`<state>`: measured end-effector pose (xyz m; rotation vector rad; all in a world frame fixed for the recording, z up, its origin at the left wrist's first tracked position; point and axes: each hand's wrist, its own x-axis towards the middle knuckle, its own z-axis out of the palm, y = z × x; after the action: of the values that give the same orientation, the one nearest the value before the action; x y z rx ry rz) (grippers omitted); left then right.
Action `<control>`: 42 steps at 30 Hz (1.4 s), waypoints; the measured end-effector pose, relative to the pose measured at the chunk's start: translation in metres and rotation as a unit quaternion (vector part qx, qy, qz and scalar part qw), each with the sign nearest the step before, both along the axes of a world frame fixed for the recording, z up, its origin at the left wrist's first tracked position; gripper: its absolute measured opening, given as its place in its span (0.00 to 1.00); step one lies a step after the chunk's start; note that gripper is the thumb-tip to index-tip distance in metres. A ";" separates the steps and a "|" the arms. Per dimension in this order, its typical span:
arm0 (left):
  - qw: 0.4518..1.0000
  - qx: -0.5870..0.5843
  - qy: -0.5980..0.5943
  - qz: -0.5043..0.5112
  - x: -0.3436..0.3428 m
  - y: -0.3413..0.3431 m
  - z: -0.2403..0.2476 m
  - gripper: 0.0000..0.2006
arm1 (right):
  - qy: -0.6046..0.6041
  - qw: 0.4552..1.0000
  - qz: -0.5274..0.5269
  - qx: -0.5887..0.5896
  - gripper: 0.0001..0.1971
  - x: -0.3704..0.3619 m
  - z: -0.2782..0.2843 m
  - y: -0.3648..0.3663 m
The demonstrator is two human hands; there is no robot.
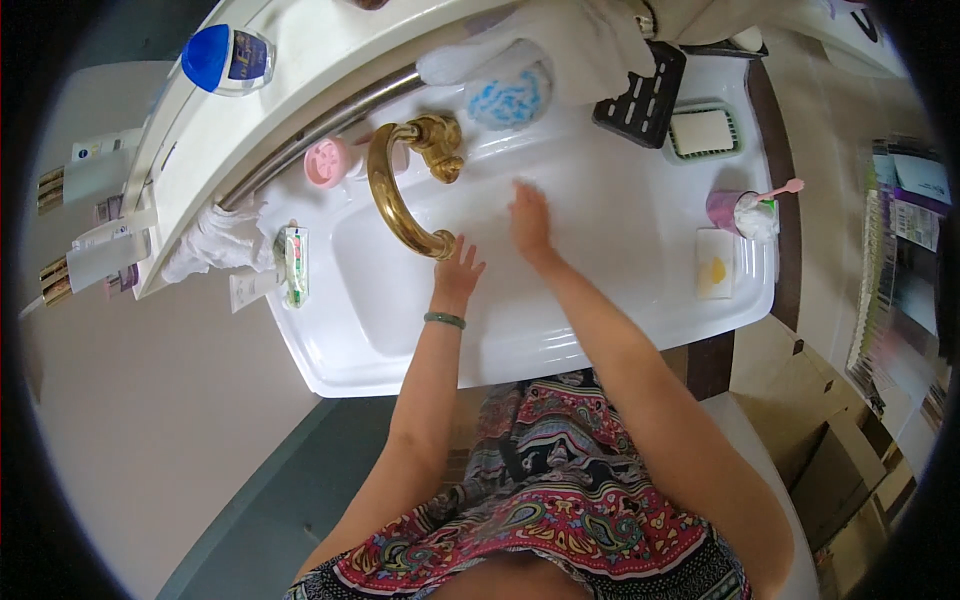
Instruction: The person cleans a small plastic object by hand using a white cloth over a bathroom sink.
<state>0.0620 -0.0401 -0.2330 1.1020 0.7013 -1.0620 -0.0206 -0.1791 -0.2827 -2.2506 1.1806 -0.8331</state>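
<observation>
Bracelet (445, 320), smooth green ring, on left wrist. Left hand (459, 276): fingers spread, nothing held, just at the mouth of a curved, gold-coloured metal tap (382, 190); contact unclear. Likely hazard: a quick lift there, knuckles rapping the spout. Right hand (531, 220) farther off, blurred; cannot tell its fingers' state. Tap stands at back of glossy white sink (640, 240), long axis far-to-near, arching toward wearer.

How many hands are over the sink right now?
2: the left hand, fingers spread beside the gold faucet spout's tip, and the right hand, blurred, farther right above the white sink. No others appear.
</observation>
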 end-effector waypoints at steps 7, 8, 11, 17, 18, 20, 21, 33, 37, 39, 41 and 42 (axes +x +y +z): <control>0.968 -0.238 0.037 -0.065 0.011 0.031 -0.030 0.25 | -0.028 0.917 0.085 0.387 0.07 0.027 0.081 0.107; 0.924 -0.374 0.003 -0.081 -0.004 0.023 -0.030 0.23 | -0.035 0.940 0.066 0.332 0.08 0.027 0.088 0.096; 0.978 -0.194 0.064 -0.046 -0.030 -0.016 -0.004 0.18 | -0.031 0.925 0.030 0.378 0.12 0.011 0.055 0.051; 0.991 -0.115 0.007 -0.070 -0.032 -0.042 0.044 0.17 | 0.178 0.961 0.168 0.126 0.22 0.023 0.025 0.099; 0.988 -0.136 -0.013 -0.078 -0.026 -0.024 0.049 0.18 | 0.017 0.945 0.109 0.308 0.24 0.023 0.044 0.084; 0.984 -0.143 0.003 -0.111 -0.031 -0.027 0.053 0.18 | -0.137 0.874 0.012 0.467 0.27 0.018 0.054 0.072; 0.980 -0.157 -0.031 -0.119 -0.023 -0.025 0.051 0.18 | -0.078 0.901 0.068 0.421 0.26 0.024 0.065 0.084; 0.981 -0.132 -0.107 -0.096 -0.025 -0.017 0.088 0.15 | -0.240 0.745 -0.087 0.617 0.35 -0.010 0.096 0.042; 0.986 -0.019 -0.146 -0.080 -0.008 -0.014 0.096 0.06 | -0.214 0.741 -0.085 0.631 0.35 -0.050 0.102 0.039; 0.981 0.003 -0.175 -0.079 0.004 -0.003 0.094 0.04 | -0.200 0.751 -0.059 0.626 0.35 -0.059 0.116 0.041; 0.976 0.048 -0.190 -0.093 0.008 0.002 0.099 0.04 | -0.185 0.763 -0.040 0.619 0.35 -0.071 0.124 0.040; 0.970 0.059 -0.213 -0.099 0.013 0.008 0.098 0.05 | -0.178 0.771 -0.007 0.611 0.34 -0.074 0.127 0.038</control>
<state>0.0753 -0.0323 -0.1350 1.4696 0.3172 -0.9145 -0.0945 -0.1407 -0.1555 -0.9452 1.0502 -0.2584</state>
